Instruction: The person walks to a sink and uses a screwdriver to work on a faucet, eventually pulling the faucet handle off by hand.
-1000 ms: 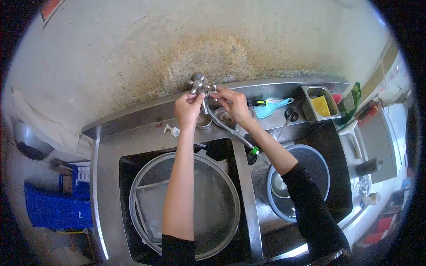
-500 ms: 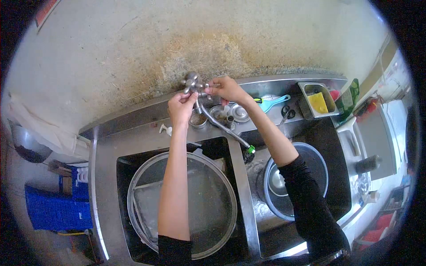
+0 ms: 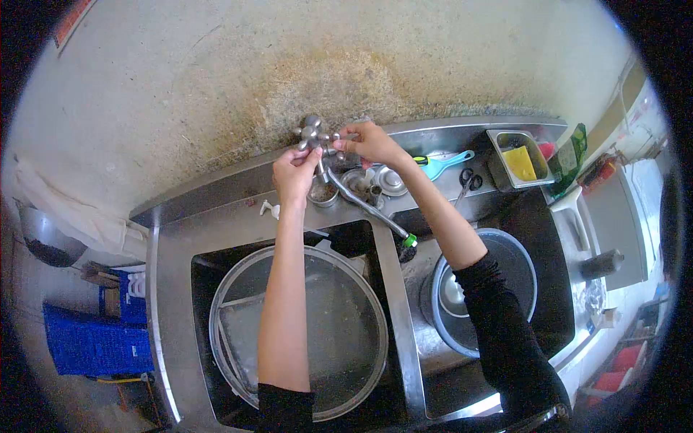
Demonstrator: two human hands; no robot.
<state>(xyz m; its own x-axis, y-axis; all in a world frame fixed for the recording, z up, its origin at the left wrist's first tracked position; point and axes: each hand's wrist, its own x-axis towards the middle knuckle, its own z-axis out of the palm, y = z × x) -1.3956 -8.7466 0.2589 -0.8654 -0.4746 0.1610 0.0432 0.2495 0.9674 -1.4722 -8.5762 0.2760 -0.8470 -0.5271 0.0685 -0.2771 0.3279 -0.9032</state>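
Note:
Both of my hands are at the metal faucet (image 3: 310, 134) at the back of a steel double sink. The fingers of my left hand (image 3: 294, 175) are closed on its left side, near the cross-shaped knob. On the right side, my right hand (image 3: 369, 144) pinches the other faucet knob (image 3: 334, 148), which my fingers partly hide. From between the hands the spout (image 3: 364, 206) slopes down to a green tip (image 3: 410, 241) above the sink divider. Below my left arm, a large round tub (image 3: 339, 325) of cloudy water fills the left basin.
A grey-blue basin (image 3: 535, 285) with a metal bowl (image 3: 453, 297) stands in the right sink. Along the back ledge are metal lids (image 3: 390, 182), a light-blue-handled tool (image 3: 447, 164), scissors (image 3: 471, 179) and a steel container (image 3: 498, 155) with a yellow sponge (image 3: 518, 164).
My hands keep almost the same hold on the faucet. The whole view has shifted very slightly; nothing else has visibly moved.

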